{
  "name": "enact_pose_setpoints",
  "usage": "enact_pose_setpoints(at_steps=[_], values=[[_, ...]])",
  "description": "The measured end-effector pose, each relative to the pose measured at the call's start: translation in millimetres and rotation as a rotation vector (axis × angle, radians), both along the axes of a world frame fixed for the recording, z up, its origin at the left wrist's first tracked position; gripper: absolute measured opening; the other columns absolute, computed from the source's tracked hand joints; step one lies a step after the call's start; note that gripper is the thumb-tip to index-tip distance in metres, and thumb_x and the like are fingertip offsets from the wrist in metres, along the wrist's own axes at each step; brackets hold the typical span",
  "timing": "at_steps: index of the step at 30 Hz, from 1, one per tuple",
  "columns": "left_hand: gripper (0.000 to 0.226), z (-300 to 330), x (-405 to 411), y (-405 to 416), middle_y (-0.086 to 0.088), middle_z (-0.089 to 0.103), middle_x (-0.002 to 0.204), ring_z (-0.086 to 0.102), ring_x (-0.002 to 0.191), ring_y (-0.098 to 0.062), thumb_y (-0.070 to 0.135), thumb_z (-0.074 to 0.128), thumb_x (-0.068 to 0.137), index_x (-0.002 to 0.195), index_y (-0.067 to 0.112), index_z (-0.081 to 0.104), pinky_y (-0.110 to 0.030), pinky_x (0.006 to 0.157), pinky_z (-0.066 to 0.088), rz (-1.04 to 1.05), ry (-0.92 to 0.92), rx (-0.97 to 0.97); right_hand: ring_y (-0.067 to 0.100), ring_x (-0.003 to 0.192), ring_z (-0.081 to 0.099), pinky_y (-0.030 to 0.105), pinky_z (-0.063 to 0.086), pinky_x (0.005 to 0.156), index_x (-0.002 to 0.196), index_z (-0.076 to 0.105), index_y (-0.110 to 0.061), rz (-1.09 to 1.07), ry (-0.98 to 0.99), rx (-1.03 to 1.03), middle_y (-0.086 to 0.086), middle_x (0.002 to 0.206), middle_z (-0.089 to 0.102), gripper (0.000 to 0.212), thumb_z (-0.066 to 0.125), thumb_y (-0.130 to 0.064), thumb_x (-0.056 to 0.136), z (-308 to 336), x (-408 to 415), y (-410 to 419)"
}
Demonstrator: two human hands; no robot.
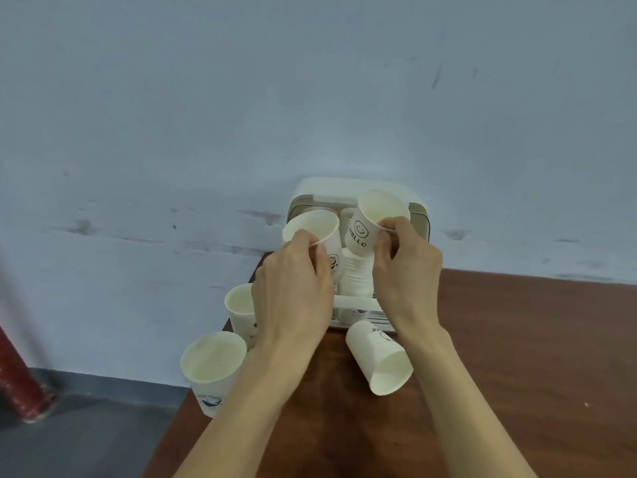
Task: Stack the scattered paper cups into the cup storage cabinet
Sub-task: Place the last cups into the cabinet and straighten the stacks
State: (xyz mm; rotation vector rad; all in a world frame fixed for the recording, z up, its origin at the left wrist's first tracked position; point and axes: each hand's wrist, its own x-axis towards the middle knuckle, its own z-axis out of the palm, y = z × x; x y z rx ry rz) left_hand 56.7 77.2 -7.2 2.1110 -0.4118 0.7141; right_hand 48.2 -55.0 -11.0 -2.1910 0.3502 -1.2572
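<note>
A good stack (356, 277) already sits in the cup storage cabinet (358, 188), the left hand (293, 274) and right hand (406, 263) each pinch a cup over it, and I'd say three cups (379, 360) remain on the surface (517, 357).

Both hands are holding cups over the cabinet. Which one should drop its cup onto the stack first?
Probably the right hand. Its HELLO cup hangs just above the white stack in the cabinet, bottom pointing roughly down at it. The left hand holds its cup off to the stack's left.
</note>
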Motion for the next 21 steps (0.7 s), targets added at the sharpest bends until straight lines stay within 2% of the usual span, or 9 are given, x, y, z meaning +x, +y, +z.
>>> enact_pose_setpoints(at_steps=[6, 10, 14, 17, 21], values=[[0.017, 8, 43, -13, 0.001, 0.068, 0.082, 0.060, 0.079, -0.026, 0.024, 0.048, 0.095, 0.098, 0.019, 0.063, -0.041, 0.071, 0.048, 0.005, -0.031, -0.079, 0.015, 0.067, 0.053, 0.032, 0.042, 0.066, 0.107, 0.064, -0.017, 0.038, 0.012, 0.055, -0.004, 0.073, 0.063, 0.021, 0.046, -0.014, 0.097, -14, 31, -18], [0.019, 4, 63, -15, 0.002, 0.067, 0.078, 0.060, 0.076, -0.026, 0.025, 0.047, 0.093, 0.095, 0.021, 0.065, -0.043, 0.071, 0.050, -0.036, 0.025, -0.100, 0.019, 0.074, 0.061, 0.042, 0.050, 0.070, 0.108, 0.064, -0.019, 0.067, 0.015, 0.028, 0.000, 0.077, 0.068, 0.022, 0.045, -0.016, 0.097, -6, 33, -24], [0.020, -4, 72, -15, 0.002, 0.066, 0.076, 0.062, 0.065, -0.028, 0.026, 0.046, 0.093, 0.095, 0.023, 0.065, -0.041, 0.061, 0.054, -0.060, 0.047, -0.123, 0.023, 0.077, 0.063, 0.047, 0.051, 0.073, 0.110, 0.065, -0.018, 0.072, 0.037, -0.011, 0.002, 0.080, 0.069, 0.022, 0.047, -0.015, 0.097, -1, 30, -28], [0.021, -1, 76, -14, 0.003, 0.065, 0.076, 0.061, 0.057, -0.030, 0.027, 0.041, 0.095, 0.096, 0.023, 0.062, -0.041, 0.059, 0.052, -0.065, -0.009, -0.082, 0.024, 0.075, 0.062, 0.046, 0.051, 0.073, 0.111, 0.066, -0.019, 0.064, 0.105, -0.008, 0.003, 0.077, 0.069, 0.025, 0.046, -0.015, 0.096, -5, 34, -31], [0.023, -2, 79, -12, 0.000, 0.065, 0.083, 0.061, 0.058, -0.030, 0.024, 0.038, 0.097, 0.099, 0.020, 0.061, -0.042, 0.058, 0.051, -0.068, -0.035, -0.002, 0.025, 0.090, 0.062, 0.041, 0.050, 0.078, 0.114, 0.064, -0.021, 0.059, 0.247, -0.040, 0.003, 0.091, 0.072, 0.029, 0.042, -0.015, 0.096, -8, 37, -29]])
